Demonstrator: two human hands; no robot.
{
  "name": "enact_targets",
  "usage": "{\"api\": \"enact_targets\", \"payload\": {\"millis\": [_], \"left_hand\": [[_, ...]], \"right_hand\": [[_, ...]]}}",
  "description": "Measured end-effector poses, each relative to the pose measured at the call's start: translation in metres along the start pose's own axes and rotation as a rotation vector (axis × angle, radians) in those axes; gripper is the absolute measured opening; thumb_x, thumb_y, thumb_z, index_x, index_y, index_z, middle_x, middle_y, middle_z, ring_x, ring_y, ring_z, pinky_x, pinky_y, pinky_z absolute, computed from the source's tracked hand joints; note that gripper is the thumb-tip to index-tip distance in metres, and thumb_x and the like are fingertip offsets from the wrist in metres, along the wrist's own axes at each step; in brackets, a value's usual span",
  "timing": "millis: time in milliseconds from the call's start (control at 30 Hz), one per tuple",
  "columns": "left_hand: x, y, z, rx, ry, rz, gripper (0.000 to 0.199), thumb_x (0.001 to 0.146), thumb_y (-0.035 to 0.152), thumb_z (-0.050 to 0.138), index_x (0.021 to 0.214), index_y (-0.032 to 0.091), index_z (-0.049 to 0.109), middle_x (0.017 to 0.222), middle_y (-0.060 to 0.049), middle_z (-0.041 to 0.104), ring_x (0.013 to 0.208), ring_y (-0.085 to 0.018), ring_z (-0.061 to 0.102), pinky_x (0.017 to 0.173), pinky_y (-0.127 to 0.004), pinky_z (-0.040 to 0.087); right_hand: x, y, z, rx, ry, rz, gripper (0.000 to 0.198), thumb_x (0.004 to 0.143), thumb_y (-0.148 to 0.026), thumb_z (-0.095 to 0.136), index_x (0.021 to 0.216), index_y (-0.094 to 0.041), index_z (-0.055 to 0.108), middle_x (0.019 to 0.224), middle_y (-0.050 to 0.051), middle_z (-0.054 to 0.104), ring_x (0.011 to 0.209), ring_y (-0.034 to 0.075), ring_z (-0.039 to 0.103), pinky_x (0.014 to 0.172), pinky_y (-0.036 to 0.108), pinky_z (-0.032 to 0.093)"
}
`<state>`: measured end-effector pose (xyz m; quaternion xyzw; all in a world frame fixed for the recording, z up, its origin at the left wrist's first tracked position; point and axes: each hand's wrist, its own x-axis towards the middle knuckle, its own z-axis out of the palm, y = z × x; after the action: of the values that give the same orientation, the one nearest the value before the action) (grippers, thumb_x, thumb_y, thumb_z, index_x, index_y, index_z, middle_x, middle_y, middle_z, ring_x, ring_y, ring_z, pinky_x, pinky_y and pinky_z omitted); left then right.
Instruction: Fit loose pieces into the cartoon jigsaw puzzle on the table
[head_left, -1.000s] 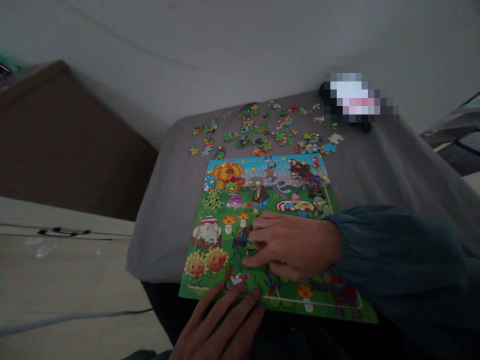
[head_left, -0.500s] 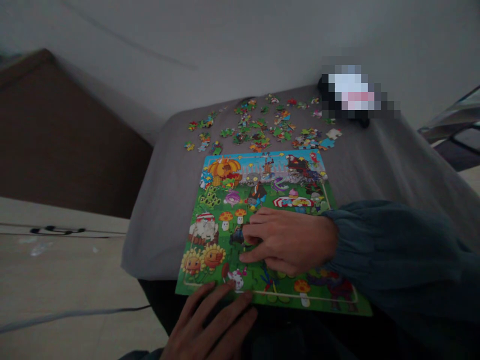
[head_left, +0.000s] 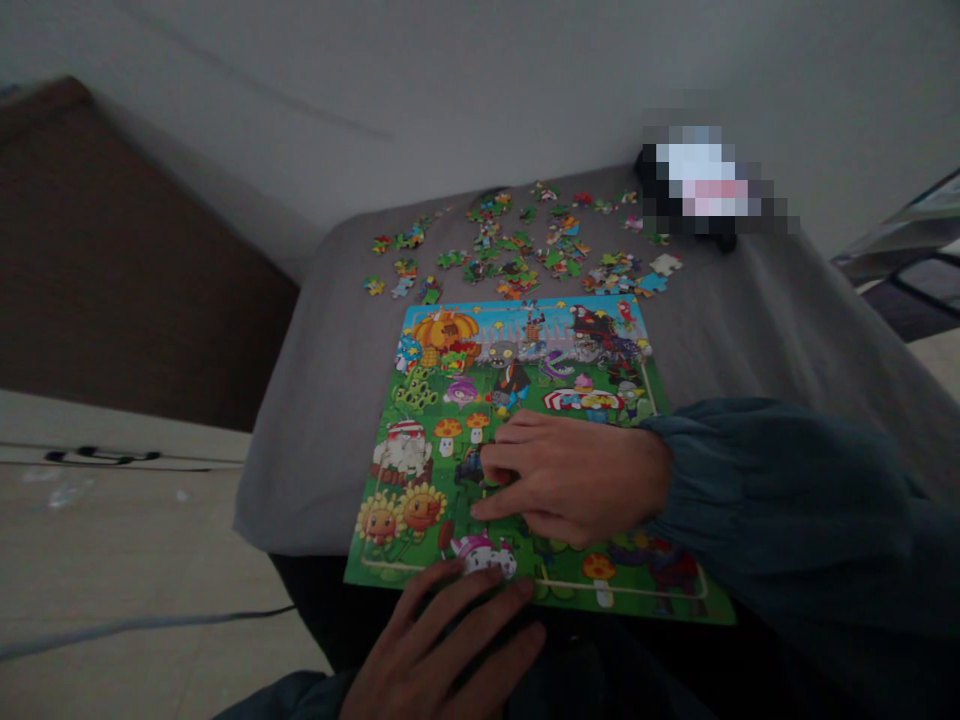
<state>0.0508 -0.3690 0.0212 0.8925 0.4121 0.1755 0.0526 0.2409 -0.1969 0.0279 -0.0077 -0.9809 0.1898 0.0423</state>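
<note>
A cartoon jigsaw puzzle board (head_left: 421, 440) lies on grey cloth, its printed scene showing flowers, mushrooms and zombies. My right hand (head_left: 574, 475) is over the middle of the board, thumb and forefinger apart and their tips on the surface; its palm side is hidden. At the near edge, my left hand (head_left: 457, 640) rests with spread fingers. Its fingertips touch the board beside a white figure with pink markings (head_left: 484, 552), which they partly cover.
Loose puzzle pieces (head_left: 517, 265) are scattered beyond the board on the grey cloth (head_left: 315, 400). A black object with a blurred bright face (head_left: 701, 185) stands at the back right. A brown cabinet (head_left: 135, 280) is at left, and a cable (head_left: 150, 622) crosses the floor.
My left hand has slid right along the near edge, and more of the white and pink figure shows above its fingers. My right hand has hardly moved. The view has shifted slightly.
</note>
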Motion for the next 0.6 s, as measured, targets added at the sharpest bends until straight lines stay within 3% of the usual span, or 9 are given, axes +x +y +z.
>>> {"api": "enact_targets", "payload": {"millis": [133,300,467,600], "left_hand": [[0.002,-0.006,-0.009,-0.039,0.010,-0.025,0.025,0.101,0.022,0.047,0.110,0.028,0.070,0.112,0.008,0.073,0.110,-0.011,0.059,0.107,-0.026,0.038],[0.000,-0.030,-0.020,-0.026,0.098,-0.153,0.024,0.099,0.017,0.049,0.101,0.023,0.072,0.091,0.001,0.070,0.093,-0.014,0.058,0.095,-0.028,0.042],[-0.002,-0.045,-0.022,0.060,0.062,-0.225,0.020,0.097,0.016,0.052,0.109,0.022,0.067,0.101,-0.003,0.064,0.098,-0.018,0.055,0.092,-0.034,0.041],[0.001,-0.050,-0.016,0.124,-0.009,-0.287,0.021,0.097,0.033,0.054,0.111,0.019,0.062,0.109,-0.006,0.061,0.106,-0.025,0.051,0.091,-0.040,0.039]], "right_hand": [[0.000,-0.001,-0.001,0.009,0.007,0.006,0.034,0.088,-0.020,0.055,0.119,-0.023,0.067,0.105,0.007,0.060,0.090,0.020,0.049,0.084,0.037,0.033],[0.001,0.000,-0.001,0.013,-0.004,0.007,0.035,0.087,-0.020,0.055,0.120,-0.022,0.067,0.103,0.008,0.059,0.091,0.020,0.050,0.083,0.036,0.034],[0.001,0.000,0.000,0.012,-0.012,0.007,0.036,0.086,-0.021,0.056,0.120,-0.025,0.067,0.103,0.007,0.059,0.090,0.021,0.049,0.081,0.037,0.033],[0.001,0.000,0.000,0.000,-0.011,0.007,0.036,0.086,-0.021,0.057,0.120,-0.026,0.067,0.102,0.006,0.059,0.087,0.020,0.048,0.081,0.036,0.033]]}}
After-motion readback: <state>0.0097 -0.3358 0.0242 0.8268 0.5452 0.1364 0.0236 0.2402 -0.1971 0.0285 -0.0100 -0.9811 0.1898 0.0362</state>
